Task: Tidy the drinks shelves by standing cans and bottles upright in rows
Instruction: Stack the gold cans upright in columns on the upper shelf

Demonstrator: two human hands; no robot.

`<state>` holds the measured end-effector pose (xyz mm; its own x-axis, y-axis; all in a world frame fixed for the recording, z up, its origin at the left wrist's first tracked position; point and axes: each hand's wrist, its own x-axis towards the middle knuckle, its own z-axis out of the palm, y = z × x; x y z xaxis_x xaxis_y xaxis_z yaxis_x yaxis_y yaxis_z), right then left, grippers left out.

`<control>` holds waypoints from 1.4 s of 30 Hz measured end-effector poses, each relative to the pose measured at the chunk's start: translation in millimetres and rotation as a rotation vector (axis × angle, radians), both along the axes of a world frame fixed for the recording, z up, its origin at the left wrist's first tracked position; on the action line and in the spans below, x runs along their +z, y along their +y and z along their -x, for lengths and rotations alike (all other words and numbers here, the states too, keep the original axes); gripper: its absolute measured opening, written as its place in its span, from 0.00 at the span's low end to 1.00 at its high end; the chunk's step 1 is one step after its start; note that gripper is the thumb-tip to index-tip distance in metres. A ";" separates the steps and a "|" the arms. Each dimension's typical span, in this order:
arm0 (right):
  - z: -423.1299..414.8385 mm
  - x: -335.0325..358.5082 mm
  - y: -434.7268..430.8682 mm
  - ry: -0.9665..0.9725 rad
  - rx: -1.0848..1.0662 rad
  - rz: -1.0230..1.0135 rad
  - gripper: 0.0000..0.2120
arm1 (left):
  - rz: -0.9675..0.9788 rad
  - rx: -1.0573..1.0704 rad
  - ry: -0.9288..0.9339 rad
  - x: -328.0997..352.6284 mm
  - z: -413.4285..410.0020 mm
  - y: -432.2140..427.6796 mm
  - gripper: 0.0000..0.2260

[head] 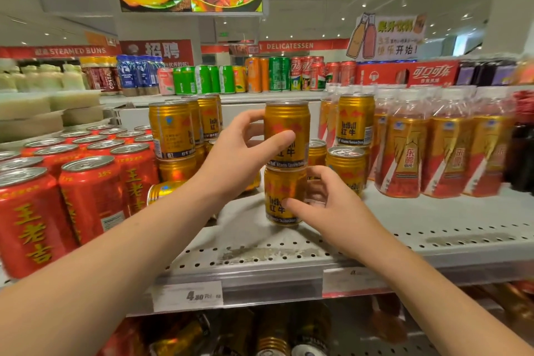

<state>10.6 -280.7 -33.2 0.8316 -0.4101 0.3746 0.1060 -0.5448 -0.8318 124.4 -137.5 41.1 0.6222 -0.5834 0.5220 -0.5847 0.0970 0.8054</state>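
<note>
1. The step in hand looks like stacking: the left hand (245,150) grips the top can (286,133) by its side, thumb in front and fingers behind, and holds it upright on the bottom can (284,196)
2. The right hand (326,205) steadies the bottom can, thumb on its front, fingers curled round its right side; that can stands on the shelf (433,228), out in front of the other gold cans
3. A fallen can (163,191) lies on its side to the left, beside the red cans (95,191), partly hidden by the left arm
4. Next, I judge, the top can must sit square on the lower rim before either hand lets go; then the stack wants sliding back into line, and the fallen can needs standing up
</note>
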 end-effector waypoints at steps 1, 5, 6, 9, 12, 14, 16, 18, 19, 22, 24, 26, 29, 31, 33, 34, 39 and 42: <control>-0.2 0.2 0.2 -0.006 -0.030 0.039 0.27 | -0.004 -0.007 0.011 0.2 -0.7 -2.4 0.21; -1.3 -0.9 3.5 -0.028 -0.140 0.130 0.26 | -0.058 -0.003 0.030 -0.7 -2.9 -11.6 0.25; -0.8 -1.6 5.8 -0.041 -0.176 0.145 0.27 | -0.080 -0.004 0.041 -0.8 -2.9 -12.5 0.26; 4.6 -4.0 12.4 -0.118 -0.286 0.261 0.27 | -0.209 0.032 -0.042 0.5 -3.7 -2.1 0.28; 16.0 -4.9 20.7 -0.223 -0.340 0.386 0.21 | -0.299 0.165 -0.277 -2.7 -14.2 38.8 0.28; 22.3 -3.2 33.1 -0.305 -0.305 0.461 0.14 | -0.397 0.287 -0.553 -7.1 -19.9 73.5 0.24; 19.9 0.2 51.8 -0.347 -0.212 0.537 0.11 | -0.525 0.350 -0.767 -12.5 -23.5 100.2 0.24; 5.7 6.3 70.5 -0.325 -0.135 0.648 0.14 | -0.673 0.371 -0.883 -19.1 -24.8 115.1 0.28; -4.8 11.4 78.4 -0.295 -0.116 0.704 0.16 | -0.741 0.383 -0.927 -22.5 -25.0 119.7 0.30; -43.4 28.6 89.6 -0.150 -0.074 0.819 0.25 | -0.867 0.413 -1.039 -28.5 -28.5 127.9 0.35; -69.6 37.6 88.9 -0.010 -0.071 0.916 0.28 | -0.911 0.436 -1.102 -28.3 -31.7 131.2 0.36; -90.1 44.1 86.2 0.107 -0.104 1.026 0.25 | -0.927 0.462 -1.147 -27.2 -33.8 131.4 0.35; -111.8 44.9 83.6 0.236 -0.161 1.209 0.22 | -0.937 0.487 -1.160 -26.8 -33.2 130.0 0.31; -120.5 42.5 81.5 0.279 -0.171 1.251 0.21 | -0.939 0.500 -1.161 -27.5 -32.8 130.1 0.30; -124.5 42.1 78.6 0.287 -0.175 1.247 0.19 | -0.925 0.517 -1.165 -28.8 -33.5 130.6 0.30; -125.0 42.7 77.1 0.285 -0.171 1.240 0.18 | -0.916 0.524 -1.168 -29.7 -33.6 130.7 0.30; -111.4 45.0 73.8 0.237 -0.137 1.083 0.20 | -0.889 0.510 -1.151 -31.1 -31.9 133.6 0.26; -94.5 52.1 75.4 0.138 -0.088 0.858 0.25 | -0.854 0.483 -1.071 -31.6 -28.3 138.6 0.26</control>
<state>105.1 -205.4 18.9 0.8709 -0.0973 0.4818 -0.0369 -0.9904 -0.1332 152.6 1.2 9.5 0.3871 -0.7988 0.4606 -0.7674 -0.5560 -0.3193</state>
